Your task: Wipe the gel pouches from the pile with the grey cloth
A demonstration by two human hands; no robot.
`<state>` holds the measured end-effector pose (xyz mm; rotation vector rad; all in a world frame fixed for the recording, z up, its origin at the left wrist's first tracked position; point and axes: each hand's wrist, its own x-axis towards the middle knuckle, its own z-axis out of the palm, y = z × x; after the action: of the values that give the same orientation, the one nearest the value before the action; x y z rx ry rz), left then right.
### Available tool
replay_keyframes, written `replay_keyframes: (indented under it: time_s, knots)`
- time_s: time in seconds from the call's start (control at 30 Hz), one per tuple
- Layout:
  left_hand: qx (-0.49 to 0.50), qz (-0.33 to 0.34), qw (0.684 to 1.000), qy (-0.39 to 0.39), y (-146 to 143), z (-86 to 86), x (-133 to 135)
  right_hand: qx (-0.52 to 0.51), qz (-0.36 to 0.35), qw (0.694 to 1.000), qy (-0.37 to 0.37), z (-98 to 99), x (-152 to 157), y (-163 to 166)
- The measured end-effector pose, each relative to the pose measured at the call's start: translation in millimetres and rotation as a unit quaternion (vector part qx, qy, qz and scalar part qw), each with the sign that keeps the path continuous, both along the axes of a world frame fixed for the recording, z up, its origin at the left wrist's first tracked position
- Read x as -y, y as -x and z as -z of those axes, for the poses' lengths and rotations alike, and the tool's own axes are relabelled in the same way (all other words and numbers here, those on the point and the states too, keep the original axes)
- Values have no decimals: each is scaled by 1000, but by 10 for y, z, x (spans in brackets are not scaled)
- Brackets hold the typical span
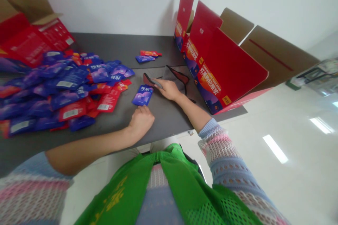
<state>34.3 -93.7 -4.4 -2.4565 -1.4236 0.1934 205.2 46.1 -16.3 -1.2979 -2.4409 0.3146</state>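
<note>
My left hand (pixel 142 121) is closed, its fingertips at the lower edge of a blue sachet (pixel 143 95) with pale purple round shapes and white lettering. The sachet lies face up over the dark table. My right hand (pixel 169 89) is closed on a see-through pouch (pixel 181 76) with dark brown and black trim, just right of the sachet's upper corner. Part of that pouch is hidden beneath the hand. Left of my hands spreads a heap of blue and red sachets (pixel 71 81), several overlapping.
A few sachets (pixel 147 56) lie apart near the back of the dark table (pixel 116 47). Open red cartons (pixel 221 74) stand in a row at the right, flaps raised. Another open red carton (pixel 29 38) is behind the heap. A white wall (pixel 118 3) backs the table.
</note>
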Motion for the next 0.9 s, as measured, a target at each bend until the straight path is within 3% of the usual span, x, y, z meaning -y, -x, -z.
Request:
replay_keyframes:
  time_s: [0.1,0.3,0.5,0.57,0.67,0.8,0.9]
  knots:
    - [0,9,1000,-1,15,-1,-7,-57,-17,998,-15,-28,80,26]
    - [-9,9,1000,-24,29,19,-20,-121,-187,975,0,-58,315,225]
    - [19,5,1000,-7,7,41,6,-44,-300,953,16,81,282,391]
    - [37,-11,999,-2,7,37,-16,-21,-287,958,-7,114,205,371]
    - [77,-34,996,4,59,29,-134,5,-209,978,-25,126,87,273]
    - [135,-13,990,-23,222,60,-348,43,-93,994,-22,109,-27,114]
    - [186,-4,981,-53,314,92,-408,55,-49,997,-27,107,-72,55]
